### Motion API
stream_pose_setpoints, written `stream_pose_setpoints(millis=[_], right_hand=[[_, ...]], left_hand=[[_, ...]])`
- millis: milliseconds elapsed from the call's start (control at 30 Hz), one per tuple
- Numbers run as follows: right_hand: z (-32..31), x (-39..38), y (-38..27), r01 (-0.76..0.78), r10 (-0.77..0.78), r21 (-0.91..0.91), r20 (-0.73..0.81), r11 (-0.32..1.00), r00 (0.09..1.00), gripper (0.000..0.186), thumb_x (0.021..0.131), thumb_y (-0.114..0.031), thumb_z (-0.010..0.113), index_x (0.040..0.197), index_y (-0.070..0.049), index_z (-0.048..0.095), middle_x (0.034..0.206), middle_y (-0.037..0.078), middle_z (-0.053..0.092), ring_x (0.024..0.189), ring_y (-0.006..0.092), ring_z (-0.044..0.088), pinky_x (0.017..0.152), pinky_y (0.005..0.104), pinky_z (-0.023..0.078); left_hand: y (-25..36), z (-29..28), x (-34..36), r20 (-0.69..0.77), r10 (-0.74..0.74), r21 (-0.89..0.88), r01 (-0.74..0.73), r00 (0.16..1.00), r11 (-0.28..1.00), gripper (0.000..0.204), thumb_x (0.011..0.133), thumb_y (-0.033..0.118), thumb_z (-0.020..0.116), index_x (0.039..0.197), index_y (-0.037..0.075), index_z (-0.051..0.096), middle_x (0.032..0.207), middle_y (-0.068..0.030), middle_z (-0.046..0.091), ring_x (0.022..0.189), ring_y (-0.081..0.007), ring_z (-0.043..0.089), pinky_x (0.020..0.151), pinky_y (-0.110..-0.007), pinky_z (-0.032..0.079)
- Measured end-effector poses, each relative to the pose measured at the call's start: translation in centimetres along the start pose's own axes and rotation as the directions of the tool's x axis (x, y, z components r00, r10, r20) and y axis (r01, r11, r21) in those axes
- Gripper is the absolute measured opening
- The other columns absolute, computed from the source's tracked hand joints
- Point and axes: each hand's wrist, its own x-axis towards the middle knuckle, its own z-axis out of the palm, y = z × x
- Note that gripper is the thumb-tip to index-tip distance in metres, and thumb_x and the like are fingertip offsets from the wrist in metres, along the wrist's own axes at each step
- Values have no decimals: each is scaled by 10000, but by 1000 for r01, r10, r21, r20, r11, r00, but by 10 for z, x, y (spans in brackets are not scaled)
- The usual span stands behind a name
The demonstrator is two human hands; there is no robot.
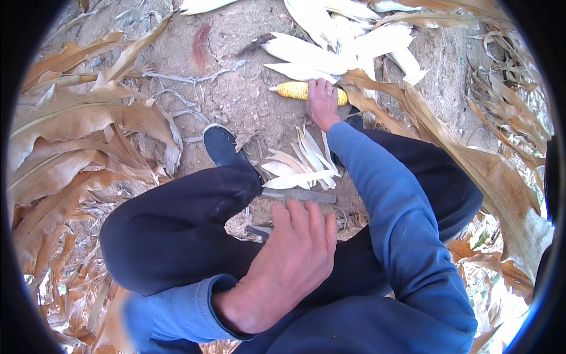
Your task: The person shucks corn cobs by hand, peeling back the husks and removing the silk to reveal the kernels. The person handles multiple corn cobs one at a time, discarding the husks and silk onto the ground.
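Note:
My right hand point(322, 106) reaches forward and is closed round a husked yellow corn cob point(292, 89) lying crosswise near the ground. Both ends of the cob show on either side of the fingers. Just beyond it, pale corn husks point(312, 54) are piled, some with dark silk at the tip. Close to my body, my left hand point(286, 259) hovers over my lap with its fingers stretched out, and nothing shows in it. Its palm side is hidden. Between my feet is a small heap of stripped pale husks point(300, 162).
My dark shoe point(224, 146) rests on the bare soil point(171, 59). Dry brown corn leaves point(94, 127) crowd the left side, and a long dry leaf point(466, 153) arches over my right knee. A flat greyish strip point(300, 195) lies behind the small husk heap.

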Motion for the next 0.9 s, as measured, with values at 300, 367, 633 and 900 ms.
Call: stream_pose_setpoints(millis=[300,367,633,900], right_hand=[[-8,-21,7,-212,147,230,270,950,951,545,731,-356,733,1097,-28,498,1037,211,600,998,393,594,841,517,468],[-22,-21,3,-286,138,399,360,871,923,562,770,-392,705,1119,-4,493,1042,254,628,972,421,621,838,517,477],[-92,87,-2,-340,389,927,375,-158,841,437,920,-376,589,1098,22,576,958,115,652,817,216,637,730,334,505],[-247,277,59,209,391,822,18,-529,920,508,1004,-273,449,1378,55,346,1281,231,486,1101,356,578,909,453,520]], left_hand=[[-1,0,-1,-121,6,31,-2,993,1000,365,800,173,576,1113,-14,598,833,-101,514,767,-237,510,673,-369,395],[-1,-4,-3,-85,-19,40,22,996,999,366,797,177,579,1112,-9,600,821,-94,507,755,-235,509,656,-369,391],[2,-1,-6,-156,-23,34,29,988,999,344,790,181,586,1090,14,613,790,-74,481,720,-218,494,597,-370,375],[-3,1,-5,-155,-33,13,36,987,999,329,783,164,587,1072,9,605,791,-80,485,727,-218,499,598,-379,387]])
